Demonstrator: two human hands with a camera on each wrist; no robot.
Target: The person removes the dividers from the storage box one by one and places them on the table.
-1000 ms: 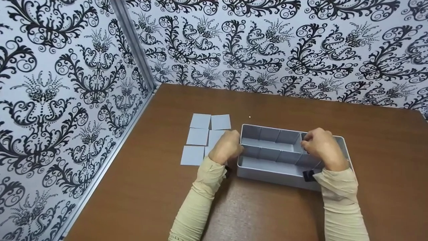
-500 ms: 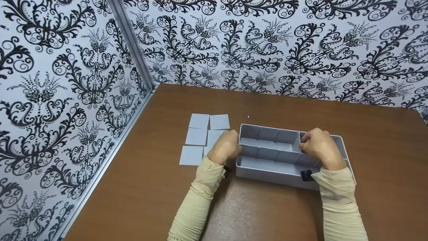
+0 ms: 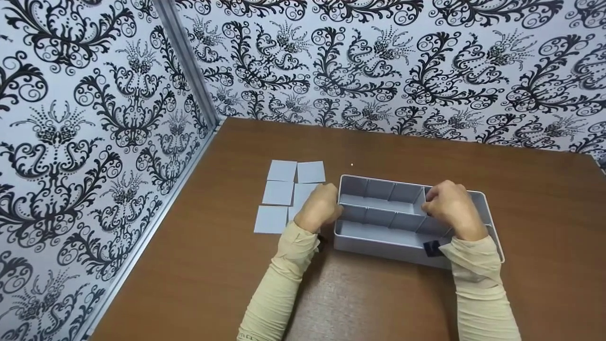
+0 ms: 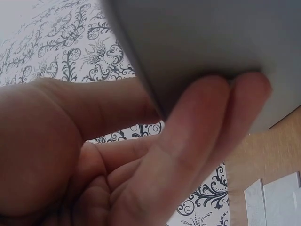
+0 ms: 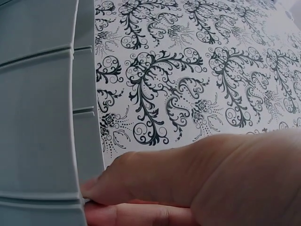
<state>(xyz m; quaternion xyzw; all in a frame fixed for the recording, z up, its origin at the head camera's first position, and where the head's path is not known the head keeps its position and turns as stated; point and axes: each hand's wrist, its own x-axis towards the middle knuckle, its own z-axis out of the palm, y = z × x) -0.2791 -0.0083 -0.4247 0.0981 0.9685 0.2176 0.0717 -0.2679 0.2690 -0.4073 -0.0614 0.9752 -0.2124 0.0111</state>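
A grey plastic organizer box (image 3: 378, 251) with a long middle wall and slotted sides stands on the table. My left hand (image 3: 318, 208) grips its left end; in the left wrist view the thumb is on one side of the end wall (image 4: 221, 37) and the fingers press the other. Over the back row, my right hand (image 3: 452, 208) pinches a thin grey divider (image 3: 419, 202) that stands upright across that row. The right wrist view has thumb and fingertips right at the long middle wall (image 5: 74, 132), by a slot; the hand covers most of the divider there.
Several light grey square plates (image 3: 278, 193) lie in two columns on the brown table (image 3: 199, 265), left of the box, partly behind my left hand. Patterned walls (image 3: 360, 66) bound the table at the back and left.
My right hand has edged very slightly left at the divider. The left hand keeps its hold on the box end; the head view has shifted a little.
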